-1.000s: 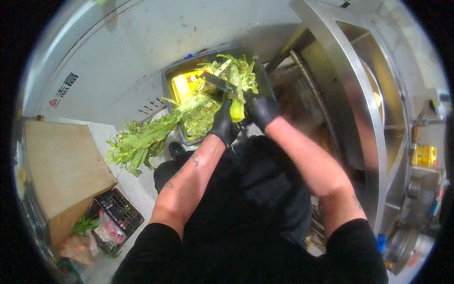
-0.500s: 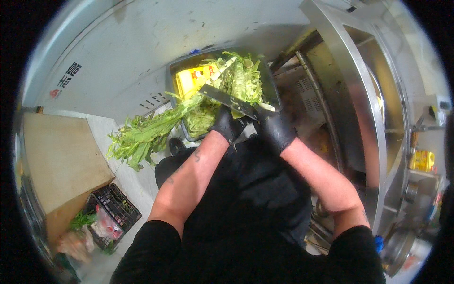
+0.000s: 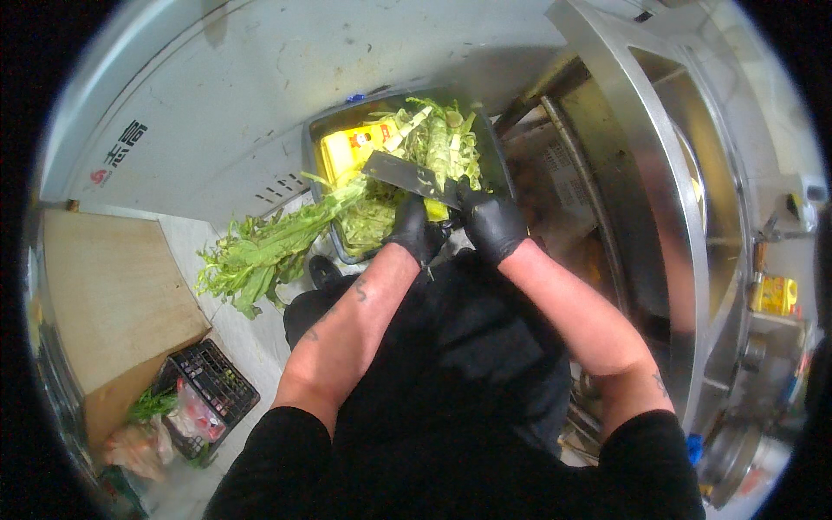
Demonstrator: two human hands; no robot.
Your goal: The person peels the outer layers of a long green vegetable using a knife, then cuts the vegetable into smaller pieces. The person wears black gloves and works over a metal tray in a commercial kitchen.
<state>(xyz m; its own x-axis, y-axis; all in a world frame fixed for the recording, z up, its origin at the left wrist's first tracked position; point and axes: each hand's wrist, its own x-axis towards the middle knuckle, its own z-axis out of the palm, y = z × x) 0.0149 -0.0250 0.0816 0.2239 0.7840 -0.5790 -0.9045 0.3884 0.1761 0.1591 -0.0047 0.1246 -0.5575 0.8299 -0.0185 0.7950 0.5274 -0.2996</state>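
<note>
A cleaver with a dark, wide blade is in my black-gloved right hand, fingers closed round its handle end. Its blade points up and left, over the gloved fingers of my left hand. My left hand is closed on a light green vegetable stem, mostly hidden by the blade and fingers. Both hands are over the near side of a dark plastic bin holding green peelings, leafy stalks and a yellow package. A long leafy stalk hangs over the bin's left rim.
A grey-white appliance panel rises behind the bin. To the right runs a stainless steel counter with shelving beneath. A black crate with bagged produce stands lower left, beside a cardboard box. My shoe is near the bin.
My right hand has drawn slightly left, nearer the left hand, and the cleaver blade has turned and shifted a little. More of the green stem shows between the hands.
</note>
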